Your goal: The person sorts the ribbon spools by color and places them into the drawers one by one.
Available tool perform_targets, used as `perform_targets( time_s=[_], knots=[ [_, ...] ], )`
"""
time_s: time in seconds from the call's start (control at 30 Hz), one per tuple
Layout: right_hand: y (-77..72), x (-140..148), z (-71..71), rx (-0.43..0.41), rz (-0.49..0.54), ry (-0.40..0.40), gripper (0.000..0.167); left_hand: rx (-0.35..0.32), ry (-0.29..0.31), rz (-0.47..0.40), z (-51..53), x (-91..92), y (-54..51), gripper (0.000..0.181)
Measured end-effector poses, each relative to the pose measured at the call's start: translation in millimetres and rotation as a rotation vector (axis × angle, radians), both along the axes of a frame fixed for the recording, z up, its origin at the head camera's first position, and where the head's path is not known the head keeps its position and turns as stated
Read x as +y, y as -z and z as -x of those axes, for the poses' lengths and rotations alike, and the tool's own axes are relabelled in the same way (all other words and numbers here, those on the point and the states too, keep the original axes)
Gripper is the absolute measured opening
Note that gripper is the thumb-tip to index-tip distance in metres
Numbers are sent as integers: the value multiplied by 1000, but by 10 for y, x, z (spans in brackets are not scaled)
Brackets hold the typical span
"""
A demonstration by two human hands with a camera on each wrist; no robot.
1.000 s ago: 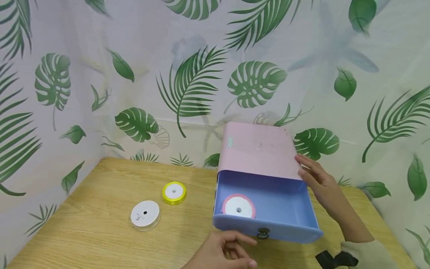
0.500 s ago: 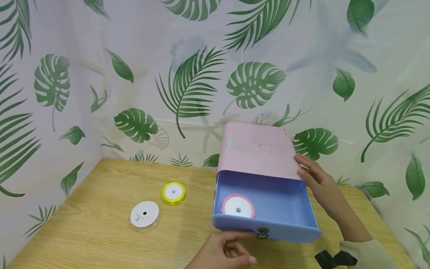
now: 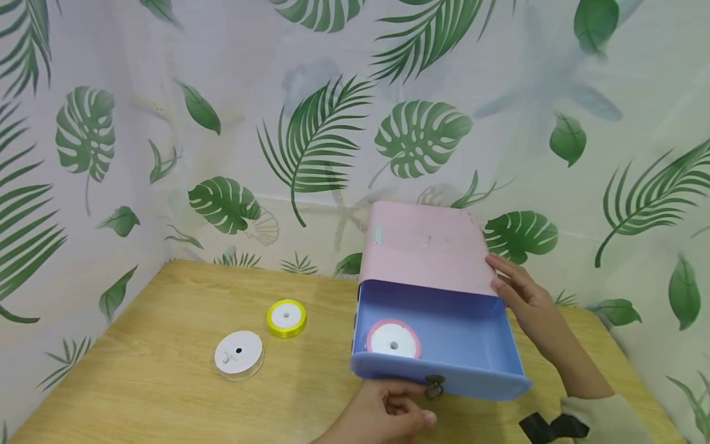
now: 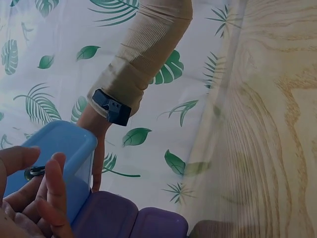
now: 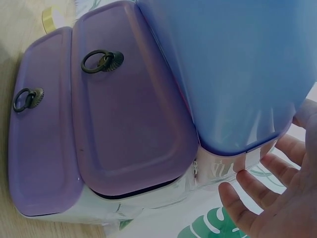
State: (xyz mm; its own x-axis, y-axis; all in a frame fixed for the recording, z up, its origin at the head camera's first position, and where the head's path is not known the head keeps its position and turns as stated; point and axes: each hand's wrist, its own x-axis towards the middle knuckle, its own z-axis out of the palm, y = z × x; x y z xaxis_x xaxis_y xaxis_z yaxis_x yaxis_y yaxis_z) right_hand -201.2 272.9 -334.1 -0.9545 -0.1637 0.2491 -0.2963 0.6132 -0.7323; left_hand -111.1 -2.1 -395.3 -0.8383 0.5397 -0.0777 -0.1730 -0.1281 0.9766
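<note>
A small drawer cabinet with a pink top stands on the table, its blue top drawer pulled out. Inside the drawer, a white-sided roll of pink ribbon leans at the front left. My left hand is below the drawer front, index finger at the ring handle, thumb apart from it. In the left wrist view, the ring lies between loosely bent fingers. My right hand rests its fingers against the cabinet's right side; the right wrist view shows these fingers extended.
Two purple drawers with ring handles sit closed under the blue one. On the table to the left lie a yellow ribbon roll and a white spool. A leaf-print cloth hangs behind.
My left hand has moved slightly right, and its index finger has reached the ring handle, which now hangs tilted. My right hand, the drawer and the rolls stay in place.
</note>
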Motion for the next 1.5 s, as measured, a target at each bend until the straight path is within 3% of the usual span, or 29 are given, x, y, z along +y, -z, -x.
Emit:
perform_targets(
  time_s=[0.17, 0.37, 0.57, 0.7, 0.83, 1.5],
  knots=[
    [-13, 14, 14, 4, 3, 2, 50, 33, -35, -41, 24, 57, -22, 27],
    [-3, 32, 25, 11, 11, 1, 50, -9, -45, -72, 38, 78, -44, 26],
    [2, 36, 17, 6, 13, 2, 50, 42, -50, -68, 91, 66, -102, 25],
    [13, 32, 13, 16, 20, -5, 50, 116, -58, -59, 157, 59, -149, 25],
    [31, 32, 21, 24, 42, -18, 49, 150, -68, -55, 223, 74, -176, 24],
    [-3, 30, -8, 36, 30, -48, 47, 166, -147, -13, 613, 207, -231, 20]
  ],
)
